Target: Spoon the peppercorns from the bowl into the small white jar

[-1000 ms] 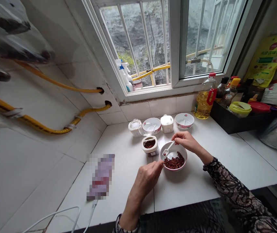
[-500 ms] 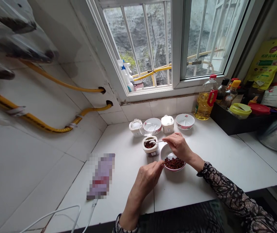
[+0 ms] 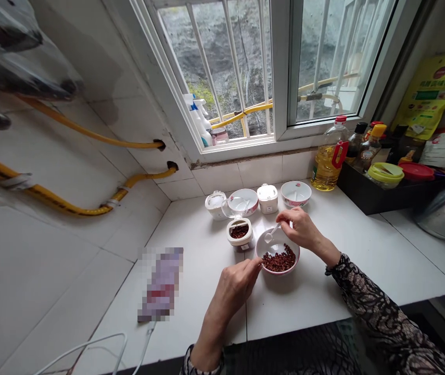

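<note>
My right hand (image 3: pixel 299 229) pinches the handle of a small white spoon (image 3: pixel 271 234), its bowl tilted down over the far side of a white bowl (image 3: pixel 260 245) with a pink rim. Small reddish-brown dried grains, like peppercorns (image 3: pixel 280 260), lie in the near part of that bowl. My left hand (image 3: pixel 241 278) grips the bowl's left rim between thumb and fingers. Just behind and left of the bowl stands a seasoning jar (image 3: pixel 245 242) with its lid up; the same dark grains show inside. The spoon seems to carry nothing.
Behind stand two lidded white jars (image 3: pixel 216 205) (image 3: pixel 268 199) and two flowered bowls (image 3: pixel 243 202) (image 3: pixel 296 194). An oil bottle (image 3: pixel 327 156) and a black condiment box (image 3: pixel 366 195) are at the right. A blurred flat object (image 3: pixel 162 286) with a white cable (image 3: pixel 144 346) lies left.
My right hand has carried the spoon from the open jar rightward to over the bowl. The grains in the bowl have shifted slightly. My left hand stays at the rim.
</note>
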Demonstrator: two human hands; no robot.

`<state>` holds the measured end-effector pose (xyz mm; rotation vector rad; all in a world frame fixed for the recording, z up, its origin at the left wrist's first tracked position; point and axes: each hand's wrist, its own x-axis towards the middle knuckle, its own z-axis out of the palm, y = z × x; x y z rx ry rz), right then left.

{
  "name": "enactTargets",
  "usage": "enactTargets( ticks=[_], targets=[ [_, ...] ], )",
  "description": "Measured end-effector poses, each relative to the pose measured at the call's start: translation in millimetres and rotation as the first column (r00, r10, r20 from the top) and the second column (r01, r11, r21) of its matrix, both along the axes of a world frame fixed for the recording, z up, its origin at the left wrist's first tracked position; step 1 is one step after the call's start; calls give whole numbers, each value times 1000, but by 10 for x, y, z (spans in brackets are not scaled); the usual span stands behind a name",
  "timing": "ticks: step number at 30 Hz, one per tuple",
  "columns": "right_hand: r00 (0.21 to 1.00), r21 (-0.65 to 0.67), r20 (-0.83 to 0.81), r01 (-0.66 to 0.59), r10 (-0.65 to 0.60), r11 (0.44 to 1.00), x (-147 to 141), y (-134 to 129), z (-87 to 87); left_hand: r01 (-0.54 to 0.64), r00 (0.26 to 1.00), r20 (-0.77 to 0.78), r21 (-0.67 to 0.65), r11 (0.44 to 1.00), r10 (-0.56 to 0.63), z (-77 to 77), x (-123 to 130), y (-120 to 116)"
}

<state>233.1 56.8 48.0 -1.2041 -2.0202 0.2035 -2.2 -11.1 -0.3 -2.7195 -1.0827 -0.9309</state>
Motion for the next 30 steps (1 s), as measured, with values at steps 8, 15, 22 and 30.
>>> enactTargets(
  ticks=[8, 15, 22, 30],
  targets=[
    [988, -144, 116, -88, 105, 986, -154, -40, -100, -4, 1000, -11, 17, 1000, 4, 0, 4, 2],
    [994, -289, -102, -65, 37, 955, -91, 15, -104, -16, 999, -27, 12, 1000, 17, 9, 2, 0],
    [988, -332, -157, -48, -5, 942, -36, 41, -78, -8, 1000, -20, 26, 1000, 9, 29, 15, -3],
    [993, -165, 85, -69, 84, 984, -136, -37, -93, -8, 1000, -15, 20, 1000, 8, 14, 13, -8]
  ],
)
